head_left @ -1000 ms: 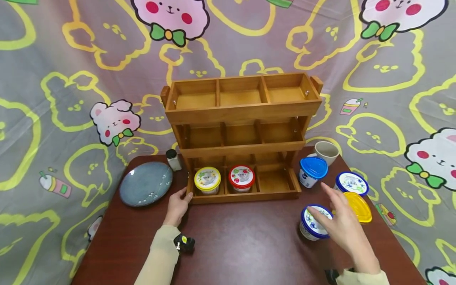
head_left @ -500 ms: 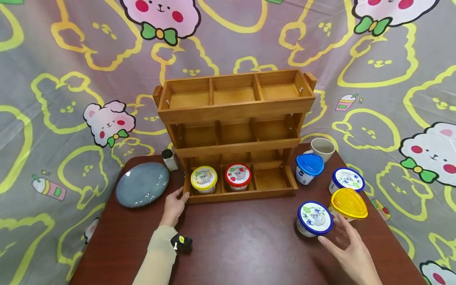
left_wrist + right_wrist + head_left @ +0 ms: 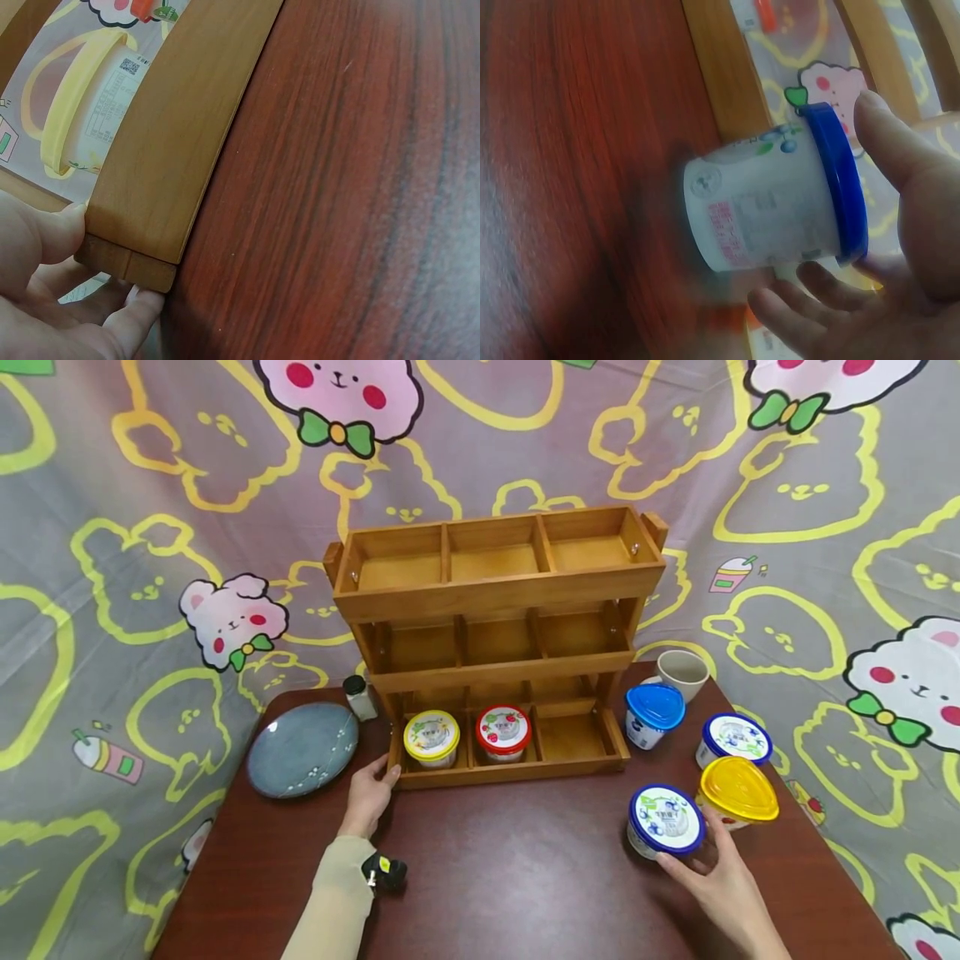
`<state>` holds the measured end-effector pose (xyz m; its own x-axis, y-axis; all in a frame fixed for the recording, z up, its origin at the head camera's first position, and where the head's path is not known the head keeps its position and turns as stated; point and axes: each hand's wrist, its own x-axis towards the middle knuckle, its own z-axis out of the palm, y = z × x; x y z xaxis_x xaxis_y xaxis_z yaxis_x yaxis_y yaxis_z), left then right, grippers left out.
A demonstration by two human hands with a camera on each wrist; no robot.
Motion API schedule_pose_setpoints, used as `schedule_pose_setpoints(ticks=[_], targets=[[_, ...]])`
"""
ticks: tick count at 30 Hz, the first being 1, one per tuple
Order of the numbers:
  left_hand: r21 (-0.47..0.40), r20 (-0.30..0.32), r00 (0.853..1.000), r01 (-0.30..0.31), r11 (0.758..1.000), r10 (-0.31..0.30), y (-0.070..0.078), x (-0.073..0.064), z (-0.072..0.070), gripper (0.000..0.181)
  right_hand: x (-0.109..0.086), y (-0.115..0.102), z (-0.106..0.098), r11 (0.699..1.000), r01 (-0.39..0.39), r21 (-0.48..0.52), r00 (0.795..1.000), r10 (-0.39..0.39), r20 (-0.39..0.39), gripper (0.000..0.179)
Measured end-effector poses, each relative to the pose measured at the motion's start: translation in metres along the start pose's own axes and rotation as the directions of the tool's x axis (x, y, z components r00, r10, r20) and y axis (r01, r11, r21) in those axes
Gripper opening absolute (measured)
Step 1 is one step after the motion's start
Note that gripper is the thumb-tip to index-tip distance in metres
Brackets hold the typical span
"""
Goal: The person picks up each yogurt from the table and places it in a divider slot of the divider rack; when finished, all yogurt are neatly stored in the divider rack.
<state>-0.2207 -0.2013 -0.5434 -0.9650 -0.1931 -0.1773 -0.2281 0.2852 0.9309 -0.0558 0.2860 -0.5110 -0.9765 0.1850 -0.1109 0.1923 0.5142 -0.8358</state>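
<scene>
A three-tier wooden rack (image 3: 495, 602) stands at the back of the table. My left hand (image 3: 367, 797) grips its lower left front corner, thumb on one side and fingertips on the other, as the left wrist view shows. A yellow-lidded tub (image 3: 432, 739) and a red-lidded tub (image 3: 503, 733) sit in the bottom tier's left and middle compartments. At the right front stands a tub with a blue-rimmed white lid (image 3: 666, 820). My right hand (image 3: 723, 881) spreads thumb and fingers around its near right side; in the right wrist view the thumb tip shows apart from the lid (image 3: 840, 187).
Right of the rack stand a cup with a bright blue lid (image 3: 655, 708), a beige mug (image 3: 681, 674), a second blue-rimmed tub (image 3: 735, 741) and a yellow-lidded container (image 3: 738, 789). On the left are a grey-blue plate (image 3: 303, 750) and a black-capped jar (image 3: 360, 697). Patterned cloth (image 3: 480, 443) hangs behind.
My right hand has come down from above the front blue-rimmed tub to its near right side, thumb now at its rim. My left hand keeps its hold on the rack corner.
</scene>
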Motion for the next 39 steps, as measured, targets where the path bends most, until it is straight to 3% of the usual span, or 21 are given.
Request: schedule_pose_setpoints(ticks=[7, 16, 33, 39], targets=[[0.002, -0.002, 1.0, 0.0, 1.0, 0.0, 0.001, 0.0, 0.0, 0.049, 0.005, -0.003, 0.003, 0.999, 0.014, -0.044, 1.0, -0.013, 0.009, 0.113], [0.007, 0.001, 1.0, 0.001, 1.0, -0.001, 0.002, -0.002, 0.0, 0.05, 0.018, -0.008, 0.006, 0.987, -0.059, -0.148, 0.994, 0.072, 0.085, 0.126], [-0.019, -0.003, 1.0, -0.008, 1.0, 0.008, 0.001, -0.001, 0.0, 0.049, 0.026, -0.005, 0.013, 0.995, -0.085, -0.055, 0.994, 0.089, 0.066, 0.121], [-0.016, -0.004, 1.0, -0.011, 1.0, 0.011, 0.001, 0.001, 0.001, 0.049, 0.024, -0.016, 0.014, 0.997, -0.071, -0.03, 0.997, 0.071, 0.003, 0.122]])
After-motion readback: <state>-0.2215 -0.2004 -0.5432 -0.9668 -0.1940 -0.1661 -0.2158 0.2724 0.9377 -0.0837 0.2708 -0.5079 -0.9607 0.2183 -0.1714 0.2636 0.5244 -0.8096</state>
